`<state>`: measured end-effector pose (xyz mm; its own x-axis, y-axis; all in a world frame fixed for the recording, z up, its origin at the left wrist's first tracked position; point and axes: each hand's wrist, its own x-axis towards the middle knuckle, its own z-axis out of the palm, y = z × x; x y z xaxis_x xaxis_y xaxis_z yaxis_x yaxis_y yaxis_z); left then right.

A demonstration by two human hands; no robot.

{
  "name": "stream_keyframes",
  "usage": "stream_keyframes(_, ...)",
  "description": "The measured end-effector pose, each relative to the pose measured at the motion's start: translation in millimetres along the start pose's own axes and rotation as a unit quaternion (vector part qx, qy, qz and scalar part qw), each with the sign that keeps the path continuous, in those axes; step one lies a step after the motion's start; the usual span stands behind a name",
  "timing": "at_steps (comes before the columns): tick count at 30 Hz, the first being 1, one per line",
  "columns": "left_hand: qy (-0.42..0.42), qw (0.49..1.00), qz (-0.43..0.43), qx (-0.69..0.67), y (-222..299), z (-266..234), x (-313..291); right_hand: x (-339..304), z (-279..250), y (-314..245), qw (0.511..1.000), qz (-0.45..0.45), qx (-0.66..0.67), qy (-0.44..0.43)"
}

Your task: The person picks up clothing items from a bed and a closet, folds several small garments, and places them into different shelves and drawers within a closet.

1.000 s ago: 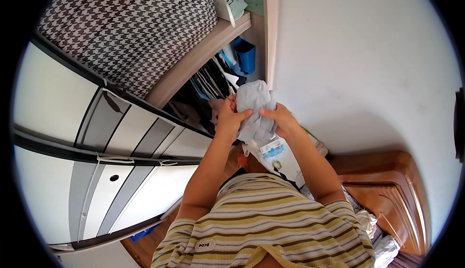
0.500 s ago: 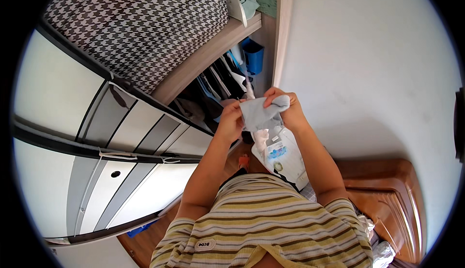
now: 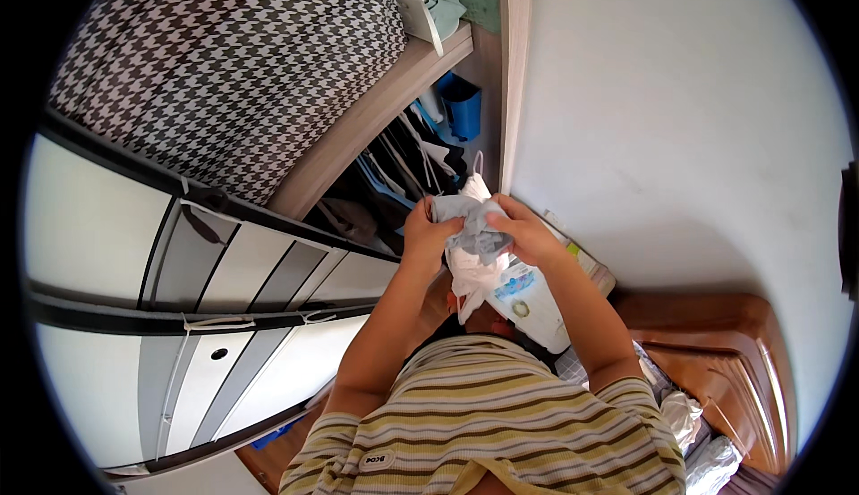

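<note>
In front of my chest, both hands hold a small, crumpled grey cloth (image 3: 483, 237). My left hand (image 3: 428, 234) pinches its left side, thumb on top. The fingers of my right hand (image 3: 526, 234) close on its right side. A pale pink-white garment (image 3: 477, 278) with thin straps shows beneath and behind the cloth. One strap loop rises above my hands. Whether my fingers also grip this garment is hidden. The exact kind of the grey cloth cannot be made out.
An open cabinet holds hanging clothes (image 3: 394, 166) and a blue bin (image 3: 461, 106). Houndstooth fabric (image 3: 233, 57) covers its upper part. A white box-like surface (image 3: 532, 303) lies beneath my hands, with brown wooden furniture (image 3: 743, 334) at right and a pale wall beside it.
The grey cloth has gone from spread out to bunched between my hands, which sit slightly lower. More of the pale garment shows, including a strap loop above.
</note>
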<state>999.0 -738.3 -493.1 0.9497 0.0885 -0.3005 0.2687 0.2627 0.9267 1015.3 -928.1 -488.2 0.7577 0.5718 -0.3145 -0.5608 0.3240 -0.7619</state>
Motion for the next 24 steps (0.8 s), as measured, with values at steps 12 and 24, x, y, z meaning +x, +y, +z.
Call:
stream_keyframes(12,-0.139,0.955,-0.010,-0.261,-10,-11,36,73,16,11,0.779,-0.317,-0.473,0.263)
stream_keyframes(24,-0.184,0.927,0.003,-0.327,16,-45,43,288,-50,-80,0.664,-0.319,-0.579,0.350)
